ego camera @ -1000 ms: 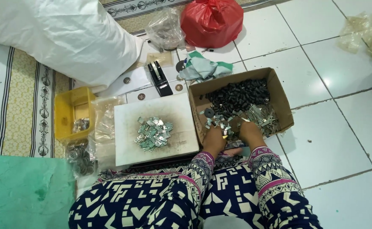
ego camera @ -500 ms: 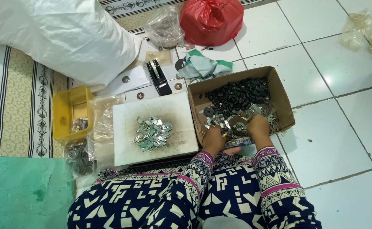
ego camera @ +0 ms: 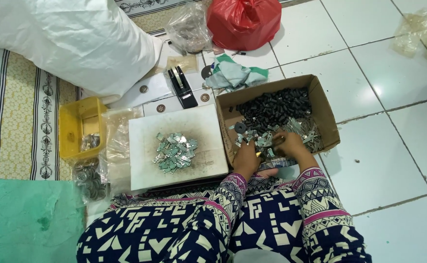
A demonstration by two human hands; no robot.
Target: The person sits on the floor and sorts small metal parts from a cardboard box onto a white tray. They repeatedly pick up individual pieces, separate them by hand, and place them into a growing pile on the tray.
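From the head view we see both hands down inside the cardboard box (ego camera: 320,104), which sits on the tiled floor (ego camera: 384,160) just right of the white board (ego camera: 208,131). Our left hand (ego camera: 246,160) rests at the near-left corner of the box, its fingers curled in among the small silver metal pieces (ego camera: 301,129); whether they pinch one we cannot tell, since the tips are buried. Our right hand (ego camera: 291,146) lies just beside it, a little further in, with its fingers drawn together over the same scatter (a piece may be held, but it is too small to make out).

The silver pieces lie directly under and just ahead of both hands, so neither is clearly nearer; the dark cylindrical parts (ego camera: 272,107) fill the far half of the box, beyond the fingertips. To the left, well apart from both hands, a second heap of silver pieces (ego camera: 174,152) lies on the board, closer to the left hand than the right.
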